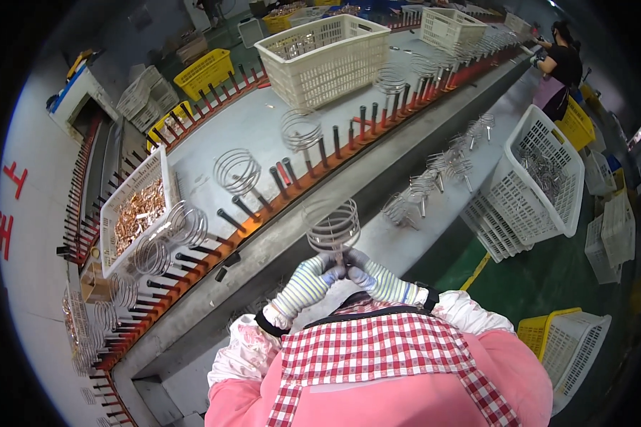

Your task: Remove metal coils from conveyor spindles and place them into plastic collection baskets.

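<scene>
Left hand [303, 286] and right hand [383, 280], grip closed, hold a wire coil [333, 229] near pegs [279, 183] and loose coils [424, 183].

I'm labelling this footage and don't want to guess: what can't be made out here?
Head view: the lower stem end of the wire coil, hidden by the left grip and right grip.
Head view: what the co-worker is handling, too small and far off.
Head view: the exact shapes of the copper-coloured pieces, too small and crowded.
Head view: the rest of the pink clothing, cut off by the lower edge.
</scene>
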The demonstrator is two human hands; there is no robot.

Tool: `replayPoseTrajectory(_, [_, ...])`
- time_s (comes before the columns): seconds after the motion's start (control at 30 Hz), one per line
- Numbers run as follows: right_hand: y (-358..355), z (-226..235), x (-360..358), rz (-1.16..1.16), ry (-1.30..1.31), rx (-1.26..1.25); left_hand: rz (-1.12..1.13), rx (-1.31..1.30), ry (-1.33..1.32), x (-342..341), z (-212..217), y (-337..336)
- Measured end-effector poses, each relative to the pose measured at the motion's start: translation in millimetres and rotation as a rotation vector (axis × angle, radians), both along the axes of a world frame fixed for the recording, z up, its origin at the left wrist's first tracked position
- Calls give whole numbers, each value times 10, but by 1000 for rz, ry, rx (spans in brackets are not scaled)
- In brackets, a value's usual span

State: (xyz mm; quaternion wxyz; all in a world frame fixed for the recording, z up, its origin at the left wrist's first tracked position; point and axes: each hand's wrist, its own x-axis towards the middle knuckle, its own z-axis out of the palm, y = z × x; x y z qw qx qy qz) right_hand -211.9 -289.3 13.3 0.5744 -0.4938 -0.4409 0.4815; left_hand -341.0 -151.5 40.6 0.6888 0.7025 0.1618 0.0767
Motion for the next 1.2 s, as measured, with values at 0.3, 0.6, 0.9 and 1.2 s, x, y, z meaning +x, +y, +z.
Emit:
replayPoseTrajectory(0.3, [-563, 131, 269, -266, 31, -173, 378, 340, -228, 1101, -88, 1082])
replayPoseTrajectory(0.6, [-1058, -102, 475, -573, 1, -220, 857, 685, -1, 1563, -112, 1907])
replayPoseTrajectory(0.9, [-944, -69, 517, -541, 73, -228, 931, 724, 81, 1073, -7, 1880])
replayPoseTrajectory(1.2, [-806, -51, 443, -395, 71, -261, 1033, 775, 232, 447, 35, 1758])
